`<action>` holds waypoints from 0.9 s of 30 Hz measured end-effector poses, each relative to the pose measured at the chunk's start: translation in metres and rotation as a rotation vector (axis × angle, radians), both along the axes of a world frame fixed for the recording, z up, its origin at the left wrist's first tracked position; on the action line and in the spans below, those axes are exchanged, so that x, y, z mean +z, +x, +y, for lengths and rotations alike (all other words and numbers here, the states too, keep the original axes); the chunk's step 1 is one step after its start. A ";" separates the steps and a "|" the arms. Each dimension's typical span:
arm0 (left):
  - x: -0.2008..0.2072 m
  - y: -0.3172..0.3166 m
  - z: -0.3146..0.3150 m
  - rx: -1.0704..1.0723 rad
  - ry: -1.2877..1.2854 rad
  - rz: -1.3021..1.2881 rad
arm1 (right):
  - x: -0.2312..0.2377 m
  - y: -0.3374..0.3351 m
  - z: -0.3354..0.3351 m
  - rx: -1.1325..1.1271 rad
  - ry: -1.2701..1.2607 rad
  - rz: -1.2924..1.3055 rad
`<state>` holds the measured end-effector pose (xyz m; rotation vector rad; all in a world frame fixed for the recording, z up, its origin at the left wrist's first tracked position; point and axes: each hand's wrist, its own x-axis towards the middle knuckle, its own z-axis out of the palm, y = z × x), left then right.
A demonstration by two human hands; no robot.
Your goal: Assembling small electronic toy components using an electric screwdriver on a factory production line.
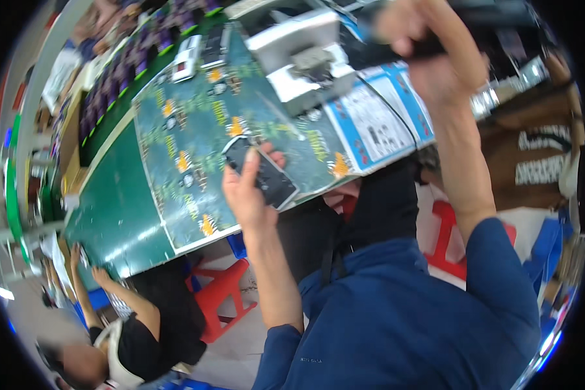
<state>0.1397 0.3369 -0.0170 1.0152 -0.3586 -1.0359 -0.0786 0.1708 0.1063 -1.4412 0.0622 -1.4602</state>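
My left hand [246, 188] is closed around a flat black rectangular piece with a pale edge [274, 181], which looks like the underside of a toy car. It is held above the near edge of the patterned mat [208, 156]. At the upper right, my right hand [429, 58] is raised and blurred, its fingers curled beside a long dark shape [494, 26]. What those fingers hold cannot be made out. Between the hands, farther back, stands an open white box [299, 39] with a grey block-like part [312, 62] in it.
A white toy car [186, 58] and a dark one [215, 45] lie at the mat's far edge. Rows of purple-and-black items [133, 65] line the back. A blue-bordered sheet [380, 123] lies right, crossed by a cable. Another person [133, 338] works at lower left, near red stools [221, 299].
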 end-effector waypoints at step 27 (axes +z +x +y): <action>0.004 -0.012 0.000 -0.021 0.048 -0.073 | 0.022 0.064 0.004 -0.219 -0.157 0.289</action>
